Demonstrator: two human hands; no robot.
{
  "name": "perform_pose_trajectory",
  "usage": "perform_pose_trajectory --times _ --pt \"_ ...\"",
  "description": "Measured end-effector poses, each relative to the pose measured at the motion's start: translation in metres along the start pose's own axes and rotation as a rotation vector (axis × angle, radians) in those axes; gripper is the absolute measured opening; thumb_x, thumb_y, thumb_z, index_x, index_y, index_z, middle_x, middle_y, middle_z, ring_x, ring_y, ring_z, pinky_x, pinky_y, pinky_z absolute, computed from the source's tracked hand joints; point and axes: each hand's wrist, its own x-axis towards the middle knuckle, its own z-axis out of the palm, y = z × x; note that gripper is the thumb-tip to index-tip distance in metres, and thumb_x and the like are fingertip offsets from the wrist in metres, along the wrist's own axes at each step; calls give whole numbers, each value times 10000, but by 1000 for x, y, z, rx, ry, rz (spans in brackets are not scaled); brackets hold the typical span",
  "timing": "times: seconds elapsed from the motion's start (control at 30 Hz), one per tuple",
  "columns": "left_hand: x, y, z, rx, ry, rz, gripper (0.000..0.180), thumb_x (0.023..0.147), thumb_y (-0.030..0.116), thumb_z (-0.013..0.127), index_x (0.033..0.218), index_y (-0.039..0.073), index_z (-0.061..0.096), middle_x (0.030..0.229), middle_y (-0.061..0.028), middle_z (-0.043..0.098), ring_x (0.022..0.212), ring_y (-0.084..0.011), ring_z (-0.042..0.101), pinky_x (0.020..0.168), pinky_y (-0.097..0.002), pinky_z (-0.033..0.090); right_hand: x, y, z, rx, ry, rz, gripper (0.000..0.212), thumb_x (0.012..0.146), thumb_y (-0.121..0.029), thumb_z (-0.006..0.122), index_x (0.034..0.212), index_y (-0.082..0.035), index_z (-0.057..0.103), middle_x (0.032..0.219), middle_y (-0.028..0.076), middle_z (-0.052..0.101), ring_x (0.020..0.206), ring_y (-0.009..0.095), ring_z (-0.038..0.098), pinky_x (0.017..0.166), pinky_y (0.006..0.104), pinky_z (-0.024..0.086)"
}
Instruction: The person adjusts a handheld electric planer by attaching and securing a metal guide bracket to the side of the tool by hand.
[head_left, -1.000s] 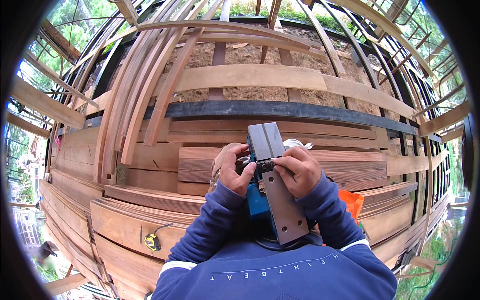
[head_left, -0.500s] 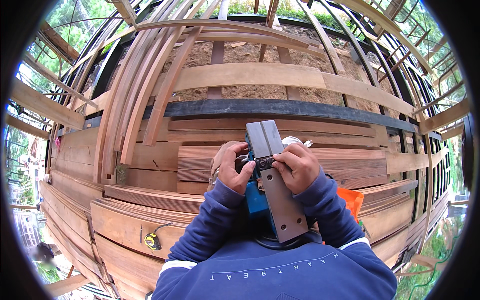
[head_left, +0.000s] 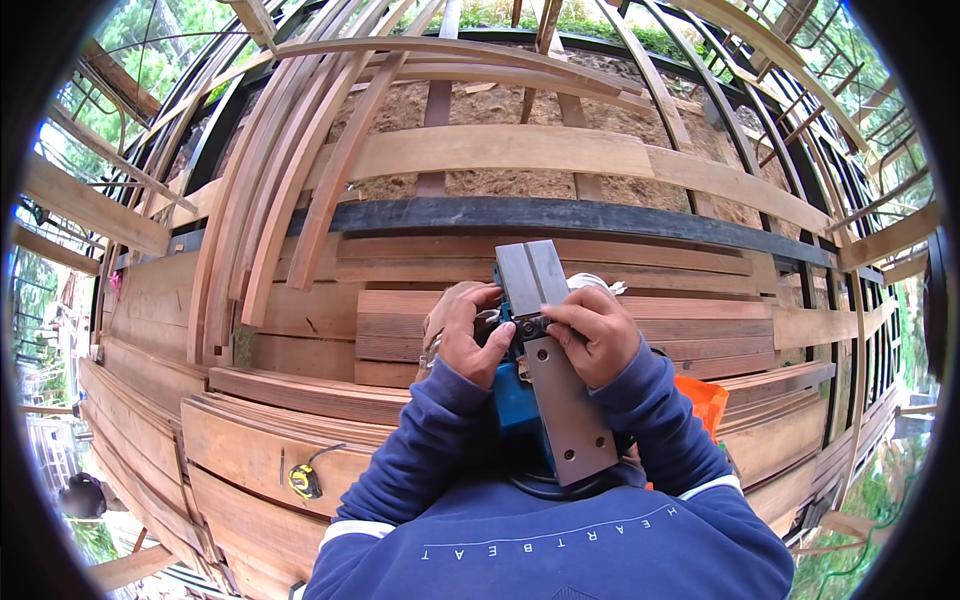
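Gripping w/ both: our left hand (head_left: 468,335) wraps the blue planer (head_left: 545,380) body's left side, right hand (head_left: 597,335) pinches its mid blade slot. Planer's sole-up, near us, over stacked wood planks (head_left: 300,400); tape measure (head_left: 305,482) near-left.

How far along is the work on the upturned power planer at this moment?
Already done: the blue power planer lies sole-up against the person's chest. In hand: the left hand steadies its side while the right hand fingers the blade drum between the sole plates. Left: the stacked boards lie untouched, tape measure idle.
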Motion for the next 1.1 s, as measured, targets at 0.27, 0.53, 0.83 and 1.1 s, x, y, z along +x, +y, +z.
perform_pose_trajectory --times 0.27,0.53,0.83,1.1 --pt "-2 2 0 17 6 5 443 882 145 649 1269 -48 553 1306 -196 545 1183 -279 587 1009 -374 495 -1 5 3 -56 -8 -42 134 792 -27 761 921 -1 735 846 125 652 813 305 637 748 386 518" --pt "-2 -5 1 -9 -7 -1 440 896 132 631 1285 -53 542 1330 -191 525 1199 -271 582 1012 -365 497 1 -4 -3 -87 -27 55 147 790 -86 779 897 -6 716 824 132 642 782 338 629 734 397 512" --pt "-1 -1 -1 2 0 -1 440 905 174 642 1275 -46 553 1308 -197 546 1188 -282 583 1021 -377 478 4 5 -2 -13 -59 -42 115 776 -24 738 890 -29 735 838 109 647 801 311 631 736 402 515" --pt "3 19 4 119 -13 -198 482 897 243 727 1256 -24 549 1233 -163 601 1110 -243 628 967 -356 498 6 15 -13 105 -170 -75 253 760 110 668 951 -33 752 933 107 656 867 279 656 763 360 537"
